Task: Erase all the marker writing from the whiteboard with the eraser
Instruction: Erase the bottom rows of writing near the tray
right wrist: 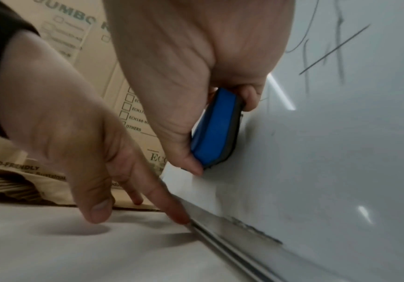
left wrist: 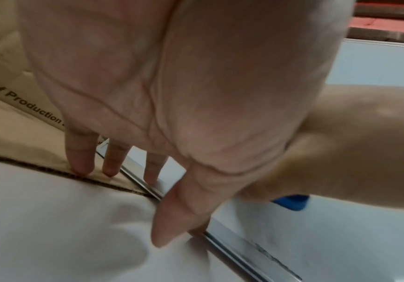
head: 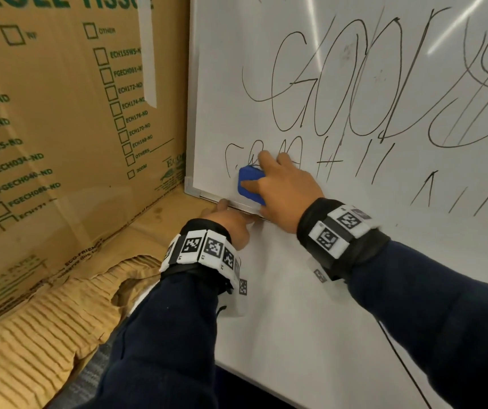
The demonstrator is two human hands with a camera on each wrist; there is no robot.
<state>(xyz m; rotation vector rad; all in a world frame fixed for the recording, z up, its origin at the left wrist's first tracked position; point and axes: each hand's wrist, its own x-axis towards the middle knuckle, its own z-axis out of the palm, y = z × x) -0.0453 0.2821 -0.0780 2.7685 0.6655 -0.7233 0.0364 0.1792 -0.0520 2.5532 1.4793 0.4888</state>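
A whiteboard (head: 369, 231) stands upright on a white surface, with black marker writing (head: 304, 84) over its upper and middle parts. My right hand (head: 256, 171) grips a blue eraser (head: 250, 184) and holds it flat against the board near the lower left corner, over the start of the small lower line of writing. The right wrist view shows thumb and fingers pinching the eraser (right wrist: 215, 129), grey felt against the board. My left hand (head: 231, 215) has straight fingers (left wrist: 152, 171) touching the board's metal bottom frame (right wrist: 220, 229), just below the eraser.
A large printed cardboard box (head: 59, 113) stands close against the board's left edge. Torn corrugated cardboard (head: 45, 320) lies at the lower left. A thin black cable (head: 399, 358) runs over the white surface (head: 296, 335) under my right arm.
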